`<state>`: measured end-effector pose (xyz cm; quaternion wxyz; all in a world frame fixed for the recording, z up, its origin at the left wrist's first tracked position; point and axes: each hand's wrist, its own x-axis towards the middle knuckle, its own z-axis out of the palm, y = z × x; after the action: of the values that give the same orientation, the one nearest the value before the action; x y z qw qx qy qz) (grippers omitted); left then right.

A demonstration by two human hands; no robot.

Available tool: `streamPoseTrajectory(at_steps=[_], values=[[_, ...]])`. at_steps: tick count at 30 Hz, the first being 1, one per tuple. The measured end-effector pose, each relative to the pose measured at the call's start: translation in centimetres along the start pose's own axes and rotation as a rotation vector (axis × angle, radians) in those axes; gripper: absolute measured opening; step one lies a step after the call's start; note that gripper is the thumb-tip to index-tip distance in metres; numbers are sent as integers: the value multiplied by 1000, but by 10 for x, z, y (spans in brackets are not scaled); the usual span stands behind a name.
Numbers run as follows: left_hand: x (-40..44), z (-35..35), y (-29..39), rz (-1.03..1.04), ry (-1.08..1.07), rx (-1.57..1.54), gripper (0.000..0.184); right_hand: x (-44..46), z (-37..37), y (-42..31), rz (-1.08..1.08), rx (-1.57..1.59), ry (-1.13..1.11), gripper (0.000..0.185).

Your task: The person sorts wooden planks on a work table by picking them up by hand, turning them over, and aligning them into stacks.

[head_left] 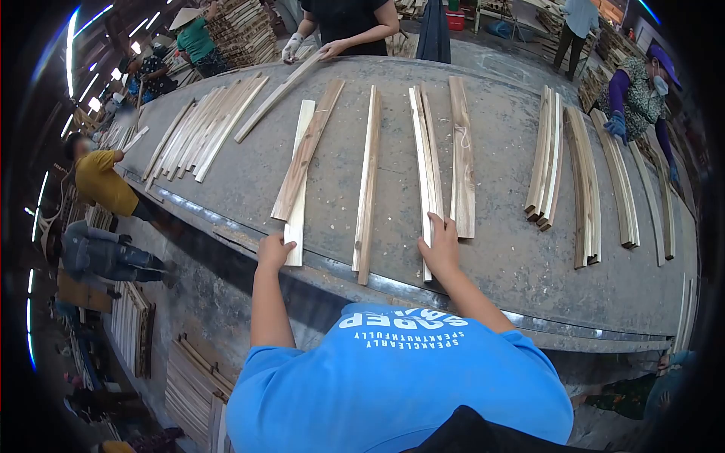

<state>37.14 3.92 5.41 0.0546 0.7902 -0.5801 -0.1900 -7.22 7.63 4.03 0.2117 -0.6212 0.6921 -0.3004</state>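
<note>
My left hand (276, 251) is closed at the near end of a pale wooden board (296, 245), its thumb against the board's edge. A browner board (308, 155) lies slantwise across that pale one. My right hand (441, 249) grips the near end of a narrow wooden strip (420, 151), fingers on one side and thumb on the other. Another strip (432, 158) lies right alongside it. Between my hands rests a pair of strips (367, 181). A wider board (462, 166) with pale markings lies just right of my right hand.
Across the grey table (498, 264), a co-worker (347, 26) holds a wooden strip (276, 98). Several strips (204, 124) lie side by side at left. Stacked strips (583, 185) lie at right, near a person in blue gloves (615, 124). The table's metal edge (340, 269) runs before me.
</note>
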Motion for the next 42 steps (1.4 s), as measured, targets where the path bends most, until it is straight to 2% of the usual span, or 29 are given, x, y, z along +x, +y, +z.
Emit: streamPoseTrajectory(at_steps=[1,3,5,7,8,10,11,13,15,17,19,22,25,27,29,33,37,42], values=[[-11,-10,17,3,-2,2,51,0,0,0,-5,-3,17,67],[-36,-34,57,183,-173,406,54,0,1,-1,-8,-3,35,67],[-40,-48,81,112,-222,450,55,1,1,0,0,-2,13,67],[-29,-64,108,-71,7,77,60,2,-4,-6,13,4,-2,67],[-12,-48,98,-74,4,77,60,1,-6,-7,27,12,-16,67],[39,5,60,62,606,238,63,0,-3,-2,6,-5,-8,67],[50,12,55,64,608,242,63,1,-1,0,-18,-24,5,68],[66,15,55,-90,190,63,68,0,1,1,-23,-20,15,68],[38,-6,89,-145,184,50,66,0,-1,-1,-27,-23,22,68],[-2,-24,123,-115,-17,194,67,-1,-6,-7,9,-4,-10,68],[-13,-10,127,-95,4,277,75,0,-6,-5,3,-4,-4,68],[-24,0,128,-221,-39,211,88,-1,-2,-2,-7,2,0,68],[-19,24,128,-172,31,290,86,1,-1,-3,-15,2,7,68],[-18,32,135,-193,17,220,87,-1,-1,-2,-16,-5,3,68],[-21,39,145,-178,92,212,88,0,0,-2,-24,3,19,68],[-22,46,161,-254,89,3,98,0,-3,-5,-31,-2,20,67],[-12,64,153,-259,165,-200,109,-1,-3,-6,-33,4,3,67],[-6,66,147,-275,135,-269,115,-1,0,-5,-35,-8,19,67]])
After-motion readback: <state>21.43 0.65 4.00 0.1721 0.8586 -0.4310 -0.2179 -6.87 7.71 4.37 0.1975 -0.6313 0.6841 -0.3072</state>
